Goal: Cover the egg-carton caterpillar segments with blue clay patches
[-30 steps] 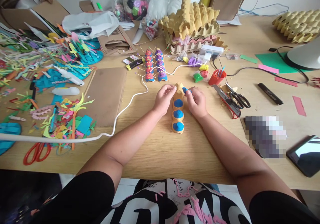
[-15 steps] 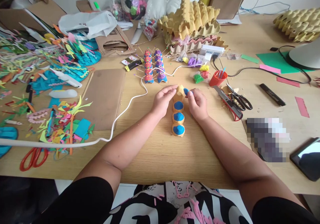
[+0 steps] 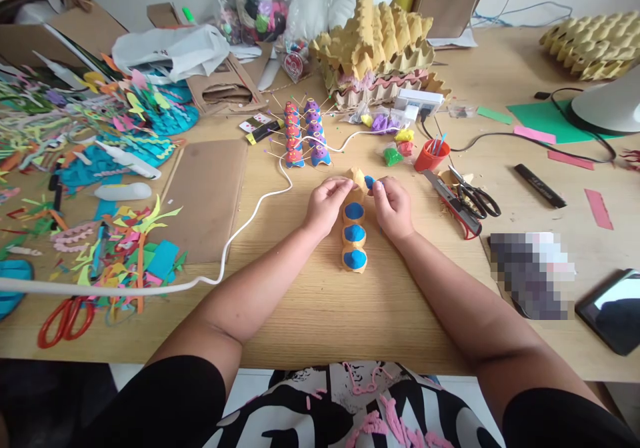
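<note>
A strip of yellow-orange egg-carton cups (image 3: 356, 196) lies lengthwise in front of me, its nearer cups covered with blue clay. The far cup is bare yellow. My left hand (image 3: 325, 203) is closed, thumb and fingers pinching the left edge of the strip near that far cup. On the other side, my right hand (image 3: 395, 207) pinches a flat piece of blue clay (image 3: 369, 181) between thumb and fingers, close beside the far cup. Whether the clay touches the cup is hard to tell. Two finished egg-carton caterpillars, one red (image 3: 293, 136) and one purple (image 3: 315, 131), stand beyond.
To the right lie a utility knife (image 3: 453, 203), black scissors (image 3: 479, 198) and a red cup (image 3: 431, 155). Bagged clay (image 3: 393, 155) sits behind. A white cable (image 3: 260, 201) crosses the left side, near cardboard (image 3: 205, 195), paper scraps and red-handled scissors (image 3: 65, 321). Egg trays (image 3: 380, 35) are stacked behind.
The whole view has shifted slightly. My left fingers now pinch a little closer in at the far cup; my right hand still holds the blue clay beside it.
</note>
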